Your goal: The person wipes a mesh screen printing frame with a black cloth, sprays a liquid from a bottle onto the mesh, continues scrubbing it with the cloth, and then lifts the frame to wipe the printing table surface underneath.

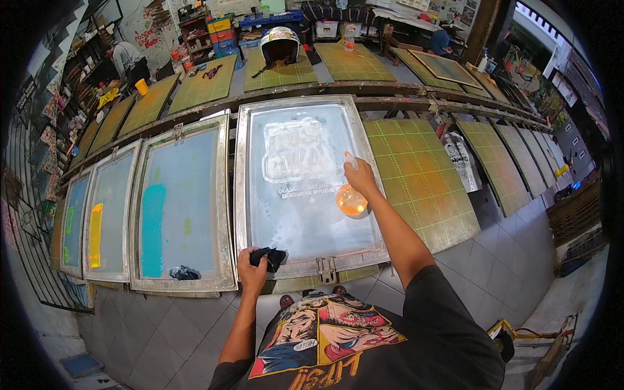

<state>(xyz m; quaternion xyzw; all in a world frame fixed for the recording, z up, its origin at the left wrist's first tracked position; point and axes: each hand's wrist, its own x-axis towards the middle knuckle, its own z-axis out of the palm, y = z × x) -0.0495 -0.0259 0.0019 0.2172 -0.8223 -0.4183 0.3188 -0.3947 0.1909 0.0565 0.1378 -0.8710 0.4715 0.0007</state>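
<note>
Before me lies a framed screen-printing screen (292,219), its pale mesh bearing a stencil of large block letters (295,151) with smaller writing below. My right hand (360,176) grips a spray bottle (351,201) by its neck, over the right side of the mesh. The bottle has an orange nozzle tip and a round, clear body with an orange tint. At the frame's near left corner, my left hand (252,269) holds a crumpled black cloth (273,259). Small wet-looking spots show on the lower left mesh.
To the left, more screens carry teal ink (153,229), yellow ink (96,234) and green ink (69,222). Another crumpled dark cloth (184,273) lies on the teal one. A gridded printing board (419,180) is at right. Beyond the rail sits a helmet (280,44); a person (127,58) bends at far left.
</note>
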